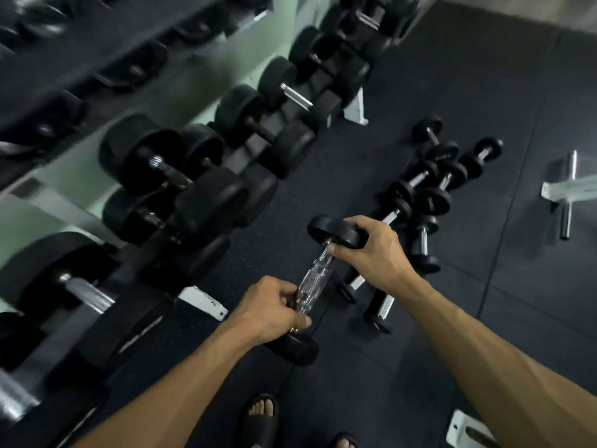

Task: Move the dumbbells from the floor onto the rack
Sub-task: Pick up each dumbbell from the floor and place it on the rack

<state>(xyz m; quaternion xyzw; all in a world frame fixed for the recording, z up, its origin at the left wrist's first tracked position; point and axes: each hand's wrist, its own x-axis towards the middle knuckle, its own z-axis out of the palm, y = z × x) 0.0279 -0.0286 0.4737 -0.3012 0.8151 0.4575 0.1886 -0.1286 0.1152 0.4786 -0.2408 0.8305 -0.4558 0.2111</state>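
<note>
Hands carry one small dumbbell [315,279] above the floor [452,318]: left hand [268,308] fingers curl round its handle, right hand [368,250] fingers grip its end; next, probably, setting it on the rack [200,302].

Both arms outstretched — left grip [270,307] and right grip [371,248] curled tight, each clasping something

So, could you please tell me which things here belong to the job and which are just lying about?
Job:
- black dumbbell with knurled chrome handle, held in both hands
- small black dumbbells on floor
- pale green rack

Lying about:
- white metal bench foot
- black sandals
</note>
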